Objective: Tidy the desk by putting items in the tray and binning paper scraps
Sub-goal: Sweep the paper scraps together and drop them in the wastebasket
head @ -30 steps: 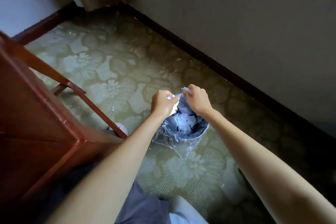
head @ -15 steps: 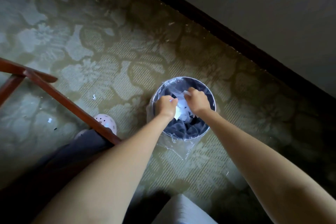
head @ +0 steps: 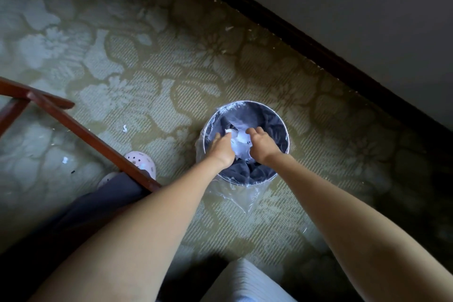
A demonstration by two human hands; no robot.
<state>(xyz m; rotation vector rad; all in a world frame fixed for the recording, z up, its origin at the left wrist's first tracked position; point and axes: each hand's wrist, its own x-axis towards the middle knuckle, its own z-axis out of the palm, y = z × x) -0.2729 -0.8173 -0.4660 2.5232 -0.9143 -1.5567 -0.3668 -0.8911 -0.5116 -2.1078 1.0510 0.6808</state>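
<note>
My left hand [head: 221, 147] and right hand [head: 262, 143] are both lowered into the mouth of the bin [head: 282, 120], side by side and close together. White paper scraps [head: 240, 142] sit between the two hands, inside the bin, on top of the dark contents. The fingers of my left hand [head: 217, 135] are extended and loose, resting against the scraps without gripping them. The fingers of my right hand [head: 252, 131] are spread and relaxed in the same way; that hand is also released, with scraps touching its inner side.

The bin is round, upright, and stands on the carpet [head: 171, 61]. A clear plastic liner [head: 241, 197] is folded over its rim and hangs down the near outer wall.

Two small scraps lie on the carpet, well apart from the bin: one [head: 124, 128] to the left of it, one [head: 65, 160] farther left. Fine white specks lie along the dark skirting [head: 306, 41] at the wall.

A red-brown wooden frame [head: 81, 130] crosses the left side of the view, above my leg. Whether it is the desk I cannot tell. My pale perforated shoe [head: 141, 162] is on the carpet beside the frame, left of the bin.
</note>
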